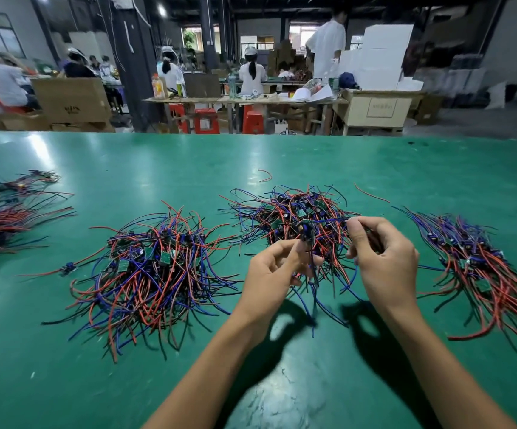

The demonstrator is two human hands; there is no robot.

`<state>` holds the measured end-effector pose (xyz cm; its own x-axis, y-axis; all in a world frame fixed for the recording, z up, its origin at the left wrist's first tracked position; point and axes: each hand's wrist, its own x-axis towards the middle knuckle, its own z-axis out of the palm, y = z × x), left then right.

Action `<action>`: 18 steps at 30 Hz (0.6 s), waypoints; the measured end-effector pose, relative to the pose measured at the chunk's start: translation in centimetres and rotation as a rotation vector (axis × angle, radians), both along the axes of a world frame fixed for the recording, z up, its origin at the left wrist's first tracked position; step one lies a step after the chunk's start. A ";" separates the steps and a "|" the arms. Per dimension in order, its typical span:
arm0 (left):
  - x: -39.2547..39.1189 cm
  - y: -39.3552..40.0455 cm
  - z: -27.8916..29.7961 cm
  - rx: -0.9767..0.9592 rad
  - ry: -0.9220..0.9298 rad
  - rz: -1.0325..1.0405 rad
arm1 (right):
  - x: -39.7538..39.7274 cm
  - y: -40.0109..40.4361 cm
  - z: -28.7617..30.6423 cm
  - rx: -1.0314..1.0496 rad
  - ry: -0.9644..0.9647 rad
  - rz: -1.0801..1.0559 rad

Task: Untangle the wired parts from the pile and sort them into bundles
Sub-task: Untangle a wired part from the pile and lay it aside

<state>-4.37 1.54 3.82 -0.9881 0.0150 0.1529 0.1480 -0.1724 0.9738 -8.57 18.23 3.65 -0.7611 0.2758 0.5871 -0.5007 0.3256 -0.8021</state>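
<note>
While both hands work the tangled pile, left hand fingers pinching a wired part, right hand fingers curled on wires, carton lettering unreadable

That was a factory assembly floor, no doubt. Beyond the two hands stretched a broad green worktable strewn with heaps of wired parts. Further back, capped workers sat at long benches on red stools, with cardboard cartons and stacked white boxes under dark steel pillars.
</note>
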 end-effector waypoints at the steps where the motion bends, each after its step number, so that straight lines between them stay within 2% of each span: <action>1: -0.1 0.0 -0.1 0.026 -0.024 -0.009 | -0.2 0.0 -0.2 -0.019 -0.059 0.037; 4: -0.4 -0.2 -0.2 0.116 -0.062 -0.004 | -0.4 -0.2 -0.6 -0.003 -0.237 0.154; 6: -0.5 -0.4 -0.2 0.137 -0.049 0.020 | -0.2 -0.2 -0.8 0.192 -0.209 0.113; 8: -0.5 -0.6 -0.2 0.153 -0.033 0.041 | 0.3 -0.2 -0.5 0.335 -0.103 0.138; 12: -0.5 -0.9 -0.2 0.131 -0.003 0.050 | 1.2 -1.5 -0.3 0.253 -0.065 0.323; 15: -0.3 -1.1 -0.2 0.076 0.042 0.043 | 1.6 -2.1 -0.5 0.185 0.009 0.274; 18: -0.1 -1.1 0.0 0.055 0.082 0.034 | 1.4 -2.1 -0.2 0.003 0.027 0.217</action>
